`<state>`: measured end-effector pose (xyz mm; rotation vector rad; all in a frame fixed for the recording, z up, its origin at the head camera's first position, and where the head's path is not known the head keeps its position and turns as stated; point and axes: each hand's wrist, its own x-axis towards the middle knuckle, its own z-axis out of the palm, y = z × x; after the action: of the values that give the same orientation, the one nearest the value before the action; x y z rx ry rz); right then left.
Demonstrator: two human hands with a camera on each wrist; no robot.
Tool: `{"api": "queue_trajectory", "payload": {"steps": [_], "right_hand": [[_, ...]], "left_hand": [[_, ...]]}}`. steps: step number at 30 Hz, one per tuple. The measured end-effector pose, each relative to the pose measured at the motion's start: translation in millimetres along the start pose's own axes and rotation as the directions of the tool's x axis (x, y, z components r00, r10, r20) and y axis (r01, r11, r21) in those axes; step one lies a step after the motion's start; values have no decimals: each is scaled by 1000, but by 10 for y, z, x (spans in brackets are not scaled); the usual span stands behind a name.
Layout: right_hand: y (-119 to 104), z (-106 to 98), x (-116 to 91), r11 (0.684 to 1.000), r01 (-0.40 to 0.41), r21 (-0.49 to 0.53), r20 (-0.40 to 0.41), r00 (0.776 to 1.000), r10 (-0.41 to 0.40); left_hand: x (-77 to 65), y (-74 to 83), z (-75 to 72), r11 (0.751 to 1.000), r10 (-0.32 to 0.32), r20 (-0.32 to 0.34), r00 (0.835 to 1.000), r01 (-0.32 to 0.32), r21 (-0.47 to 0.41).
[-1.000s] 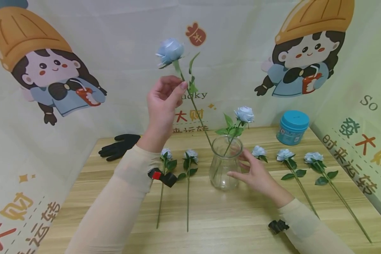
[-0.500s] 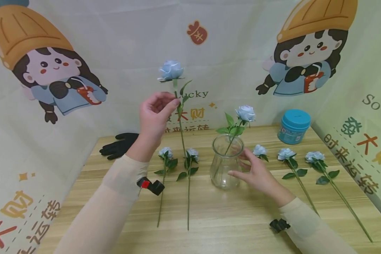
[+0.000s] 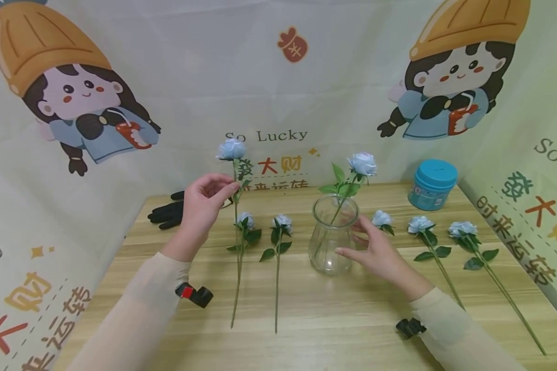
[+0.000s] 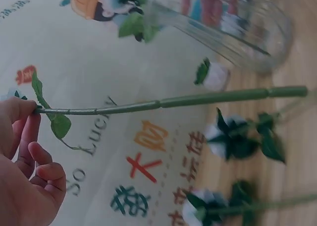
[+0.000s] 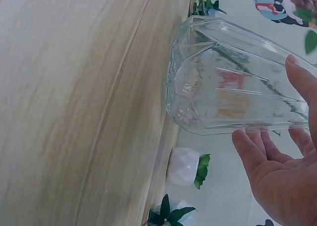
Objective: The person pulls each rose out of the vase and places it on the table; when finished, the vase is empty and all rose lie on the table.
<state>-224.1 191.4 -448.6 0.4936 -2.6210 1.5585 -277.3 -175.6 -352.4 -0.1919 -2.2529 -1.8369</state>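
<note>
My left hand (image 3: 203, 214) pinches a light blue artificial rose (image 3: 232, 149) by its upper stem, between thumb and fingertip. The rose stands upright in the air, left of the vase. In the left wrist view its green stem (image 4: 198, 99) runs from the fingertips, the lower end free. My right hand (image 3: 382, 260) holds the clear glass vase (image 3: 327, 252) from the right side, with the thumb in front and fingers behind. One blue rose (image 3: 363, 164) with green leaves leans inside the vase. The right wrist view shows the thumb and fingers (image 5: 247, 151) against the glass.
Two roses (image 3: 283, 222) lie left of the vase, and several flower heads (image 3: 420, 224) lie to its right. A blue lidded tub (image 3: 432, 185) stands back right; a black glove (image 3: 166, 214) lies back left. The right wrist view shows a small white potted plant (image 5: 183, 166).
My left hand has lowered the rose and carried it left, away from the vase; the stem's end has left the vase mouth. My right hand stays on the vase.
</note>
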Motion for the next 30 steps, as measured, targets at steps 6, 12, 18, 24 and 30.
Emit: {"api": "queue_trajectory", "payload": {"steps": [6, 12, 18, 24, 30], "right_hand": [[20, 11, 5, 1000, 4, -7, 0, 1000, -4], [8, 13, 10, 1000, -2, -1, 2, 1000, 2], [31, 2, 14, 1000, 1, -12, -4, 1000, -1], [23, 4, 11, 1000, 4, -12, -4, 1000, -4], [27, 3, 11, 1000, 5, -15, -4, 1000, -5]], "left_hand": [[-122, -365, -254, 982, -60, -5, 998, 60, 180], [-219, -714, -459, 972, -123, 7, 992, 119, 204], [-249, -973, -600, 956, -133, 10, 991, 126, 264], [-295, -1150, -701, 919, -160, -12, 987, 153, 362], [-311, -1299, -738, 882, -182, 0, 983, 163, 443]]}}
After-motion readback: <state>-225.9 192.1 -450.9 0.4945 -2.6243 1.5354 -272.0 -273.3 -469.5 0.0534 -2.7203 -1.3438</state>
